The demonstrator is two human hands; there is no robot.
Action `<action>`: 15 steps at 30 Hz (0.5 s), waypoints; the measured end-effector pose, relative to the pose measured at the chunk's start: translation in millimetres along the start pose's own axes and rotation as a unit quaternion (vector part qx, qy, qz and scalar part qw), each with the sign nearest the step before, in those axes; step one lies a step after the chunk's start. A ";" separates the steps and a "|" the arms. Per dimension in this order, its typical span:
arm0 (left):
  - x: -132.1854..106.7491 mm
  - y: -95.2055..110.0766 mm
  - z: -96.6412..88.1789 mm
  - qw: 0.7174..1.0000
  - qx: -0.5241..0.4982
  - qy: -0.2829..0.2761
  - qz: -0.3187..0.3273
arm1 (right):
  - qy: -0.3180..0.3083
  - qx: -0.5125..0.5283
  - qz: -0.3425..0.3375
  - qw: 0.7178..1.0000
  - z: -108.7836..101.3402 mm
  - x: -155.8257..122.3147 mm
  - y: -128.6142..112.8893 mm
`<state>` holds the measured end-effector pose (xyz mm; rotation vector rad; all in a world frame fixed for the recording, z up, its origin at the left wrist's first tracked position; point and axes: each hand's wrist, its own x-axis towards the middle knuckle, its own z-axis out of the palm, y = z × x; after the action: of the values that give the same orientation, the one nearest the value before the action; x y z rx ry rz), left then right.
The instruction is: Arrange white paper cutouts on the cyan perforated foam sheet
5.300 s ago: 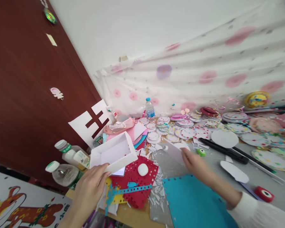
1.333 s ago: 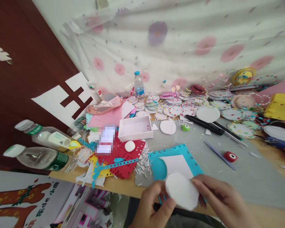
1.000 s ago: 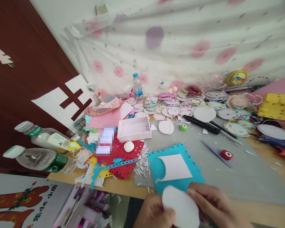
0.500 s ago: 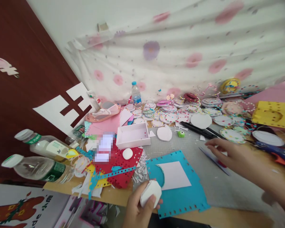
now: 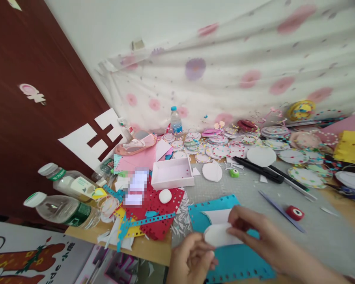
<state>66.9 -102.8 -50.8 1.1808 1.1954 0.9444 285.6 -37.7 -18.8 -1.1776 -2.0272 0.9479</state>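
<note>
Both my hands meet over a punched blue sheet [image 5: 230, 260] near the front of the table. Between them is a white paper oval [image 5: 220, 236], held nearly level. My left hand [image 5: 192, 256] is closed, its curled fingers at the oval's left end. Thumb and fingers of my right hand [image 5: 248, 230] pinch the right end from above. Behind the oval, a white paper sheet [image 5: 219, 216] lies on the blue one, partly covered by my right hand. Whether the oval is a single layer or several is unclear from this angle.
A red hole punch [image 5: 295, 212] and a slim blade-like strip [image 5: 281, 211] lie to the right. Behind are a green punch [image 5: 234, 172], a black cutter [image 5: 258, 169] and a white box [image 5: 173, 173]. Bottles [image 5: 62, 209] stand left; decorated paper discs [image 5: 221, 151] line the back.
My right hand has come from the right side over to the oval and pinched it. The left hand has moved right, its grip turned. The view has shifted slightly left.
</note>
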 end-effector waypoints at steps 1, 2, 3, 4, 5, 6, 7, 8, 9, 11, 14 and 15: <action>1.0 2.2 -3.2 1.000 -0.002 0.017 0.024 | 0.033 -0.029 -0.011 0.999 -9.9 1.7 11.2; 1.3 3.0 -7.2 0.998 0.007 0.034 0.048 | 0.072 -0.071 -0.019 0.995 -20.1 2.2 22.3; 1.3 2.3 -11.7 0.996 0.029 0.046 0.072 | 0.103 -0.116 -0.024 0.988 -30.0 1.7 32.5; 1.0 0.1 -16.4 0.991 0.065 0.051 0.102 | 0.118 -0.137 -0.025 0.983 -39.4 0.0 41.0; 0.8 -3.2 -20.9 0.983 0.110 0.047 0.141 | 0.129 -0.155 -0.026 0.979 -48.5 -2.8 47.7; 0.7 -7.4 -24.8 0.969 0.160 0.038 0.187 | 0.138 -0.167 -0.026 0.976 -57.3 -6.4 52.5; 1.0 -12.1 -28.0 0.949 0.210 0.028 0.233 | 0.146 -0.175 -0.024 0.973 -66.1 -10.9 55.9; 1.7 -16.7 -30.2 0.927 0.258 0.021 0.272 | 0.159 -0.186 -0.020 0.969 -75.2 -16.0 58.3; 2.8 -21.1 -31.4 0.904 0.302 0.016 0.301 | 0.173 -0.198 -0.012 0.965 -84.4 -21.9 60.5; 6.4 -28.2 -31.4 0.866 0.378 0.018 0.327 | 0.209 -0.220 0.006 0.953 -103.2 -35.0 66.4; 13.6 -34.8 -28.2 0.824 0.462 0.022 0.327 | 0.255 -0.270 0.079 0.925 -127.0 -55.7 83.5; 16.2 -36.1 -27.1 0.814 0.481 0.026 0.324 | 0.262 -0.296 0.118 0.911 -132.8 -61.7 91.2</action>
<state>40.8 -88.8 -88.5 2.5120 1.3767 0.8396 457.4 -23.9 -27.2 -1.7959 -1.7799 0.0509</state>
